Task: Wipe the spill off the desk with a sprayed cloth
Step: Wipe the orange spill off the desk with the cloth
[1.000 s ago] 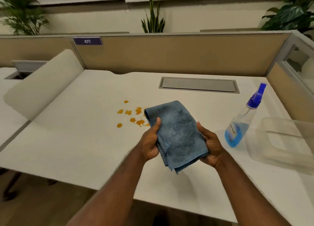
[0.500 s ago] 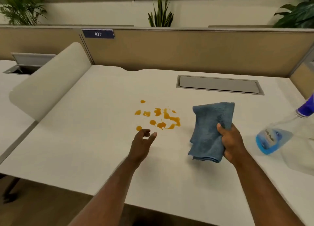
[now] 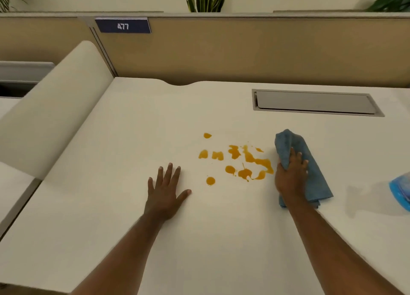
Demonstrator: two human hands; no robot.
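Right hand (image 3: 291,175) presses folded blue cloth (image 3: 310,175) flat on desk (image 3: 111,195), at right edge of orange spill (image 3: 238,161); likely poised to sweep leftward. Left hand (image 3: 165,191) empty, fingers spread, palm down left of spill, probably bracing. Spray bottle (image 3: 401,192) at far right, apart.

Bottle (image 3: 402,192) right of right hand (image 3: 290,179): cut by frame edge, only blue base shows, blurred. Cloth (image 3: 310,175) middle hidden under right hand. Worktop (image 3: 111,206) near edge and right side run out of frame.
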